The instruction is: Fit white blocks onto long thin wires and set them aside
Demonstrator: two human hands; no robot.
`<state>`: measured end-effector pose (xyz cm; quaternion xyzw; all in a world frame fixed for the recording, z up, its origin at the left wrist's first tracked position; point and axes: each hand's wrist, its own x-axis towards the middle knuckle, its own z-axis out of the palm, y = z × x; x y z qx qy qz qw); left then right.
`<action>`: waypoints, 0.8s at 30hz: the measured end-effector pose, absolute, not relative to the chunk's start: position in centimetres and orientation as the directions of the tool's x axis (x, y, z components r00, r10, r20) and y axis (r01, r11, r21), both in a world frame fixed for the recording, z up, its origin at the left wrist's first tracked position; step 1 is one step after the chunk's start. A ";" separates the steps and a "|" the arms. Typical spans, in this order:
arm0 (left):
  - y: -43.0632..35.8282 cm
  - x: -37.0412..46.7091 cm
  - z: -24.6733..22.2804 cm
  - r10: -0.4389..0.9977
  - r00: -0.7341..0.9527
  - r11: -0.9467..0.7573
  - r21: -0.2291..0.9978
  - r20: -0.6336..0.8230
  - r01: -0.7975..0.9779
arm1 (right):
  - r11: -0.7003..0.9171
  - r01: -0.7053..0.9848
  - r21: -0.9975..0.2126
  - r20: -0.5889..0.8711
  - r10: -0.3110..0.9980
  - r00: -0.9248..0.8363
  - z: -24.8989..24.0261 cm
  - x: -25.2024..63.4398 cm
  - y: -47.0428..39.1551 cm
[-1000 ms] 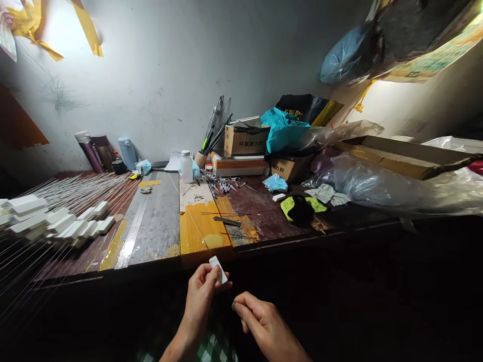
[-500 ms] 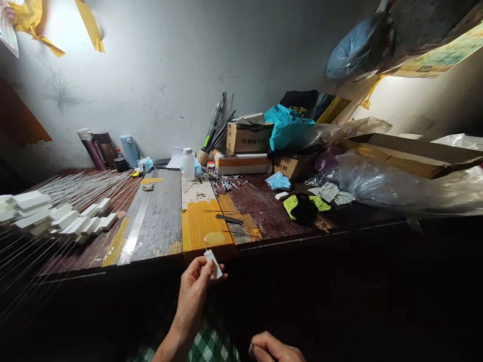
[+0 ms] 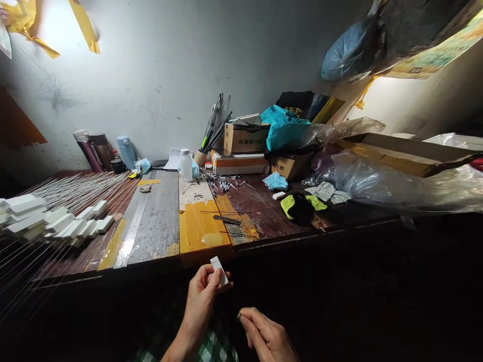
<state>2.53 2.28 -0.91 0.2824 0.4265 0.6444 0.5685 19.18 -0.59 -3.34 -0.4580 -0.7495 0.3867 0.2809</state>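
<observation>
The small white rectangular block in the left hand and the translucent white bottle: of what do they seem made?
White block: matte, perhaps plastic or foam, from its even, flat faces. Bottle: probably smooth plastic, from its cloudy, translucent walls.

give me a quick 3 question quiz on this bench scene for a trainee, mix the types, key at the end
1. Which hand holds the white block?
2. True or false: the white-capped bottle stands upright.
3. Fill in the blank: the pale glossy patch lies on a strip whose colour is ____.

Key:
1. The left hand
2. True
3. Yellow (amber)
</observation>
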 end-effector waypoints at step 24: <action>3.4 2.4 -1.5 0.963 -0.219 0.041 0.889 -0.157 -0.455 | 0.188 0.352 -0.917 0.030 0.912 -0.409 -2.0 16.8 2.7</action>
